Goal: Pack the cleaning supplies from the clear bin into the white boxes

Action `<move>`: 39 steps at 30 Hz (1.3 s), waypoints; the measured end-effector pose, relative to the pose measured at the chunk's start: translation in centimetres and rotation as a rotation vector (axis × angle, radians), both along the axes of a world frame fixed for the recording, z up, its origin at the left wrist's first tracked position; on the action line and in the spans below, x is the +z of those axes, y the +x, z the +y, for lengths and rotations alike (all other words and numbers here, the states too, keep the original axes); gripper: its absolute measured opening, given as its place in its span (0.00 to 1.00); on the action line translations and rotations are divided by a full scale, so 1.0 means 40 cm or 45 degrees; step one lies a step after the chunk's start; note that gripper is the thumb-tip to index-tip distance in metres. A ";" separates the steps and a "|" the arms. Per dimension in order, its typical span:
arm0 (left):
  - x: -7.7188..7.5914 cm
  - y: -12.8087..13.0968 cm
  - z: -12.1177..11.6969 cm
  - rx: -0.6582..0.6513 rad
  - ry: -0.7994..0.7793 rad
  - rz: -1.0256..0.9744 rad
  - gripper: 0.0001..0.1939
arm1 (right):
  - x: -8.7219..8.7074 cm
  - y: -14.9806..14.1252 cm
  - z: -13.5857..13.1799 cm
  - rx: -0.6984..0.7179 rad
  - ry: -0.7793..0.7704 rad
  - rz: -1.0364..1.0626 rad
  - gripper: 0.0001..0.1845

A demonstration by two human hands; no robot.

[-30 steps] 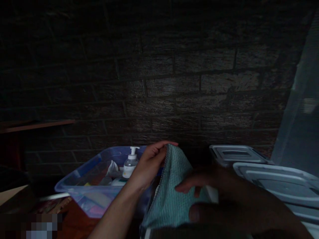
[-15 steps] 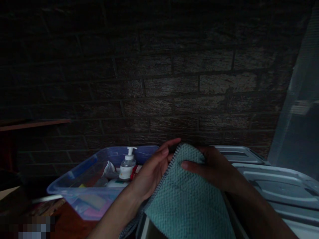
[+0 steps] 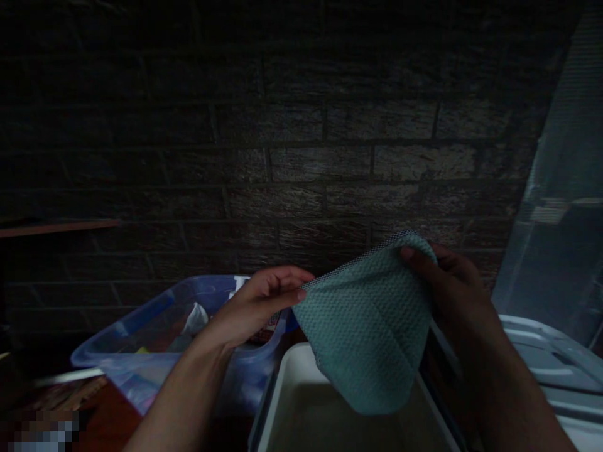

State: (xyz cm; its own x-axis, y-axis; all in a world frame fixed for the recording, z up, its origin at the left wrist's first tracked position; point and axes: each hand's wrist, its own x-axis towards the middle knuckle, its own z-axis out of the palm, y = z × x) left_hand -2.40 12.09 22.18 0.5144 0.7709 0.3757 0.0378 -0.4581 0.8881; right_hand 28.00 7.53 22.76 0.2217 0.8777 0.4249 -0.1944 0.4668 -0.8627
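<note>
Head view: left hand (image 3: 259, 300) and right hand (image 3: 455, 279) pinch a teal textured cloth (image 3: 370, 329); below their grip, a white, rectangular, seemingly plastic tub (image 3: 294, 370).

Bare Hands and Forearms

Your left hand (image 3: 261, 292) and right hand (image 3: 455, 276) are bare, as are your left forearm (image 3: 181, 389) and right forearm (image 3: 511, 389). Both forearms narrow toward the wrists (image 3: 226, 333). Your left thumb (image 3: 289, 299) has a rounded tip; shadow obscures finer detail.

You can make out no readable text, label, brand, number or sign on anything within your dim, shadowy view here.
</note>
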 end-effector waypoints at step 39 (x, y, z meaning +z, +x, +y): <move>0.019 0.001 -0.046 0.105 -0.166 -0.491 0.10 | 0.029 0.055 -0.017 -0.424 0.093 0.174 0.12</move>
State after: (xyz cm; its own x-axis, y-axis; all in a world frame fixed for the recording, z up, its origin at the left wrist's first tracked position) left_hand -2.36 10.25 22.93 0.2895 0.8574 0.4255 -0.2771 -0.3504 0.8947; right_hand 30.19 6.86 23.91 0.5496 0.7159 0.4307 -0.1325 0.5837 -0.8011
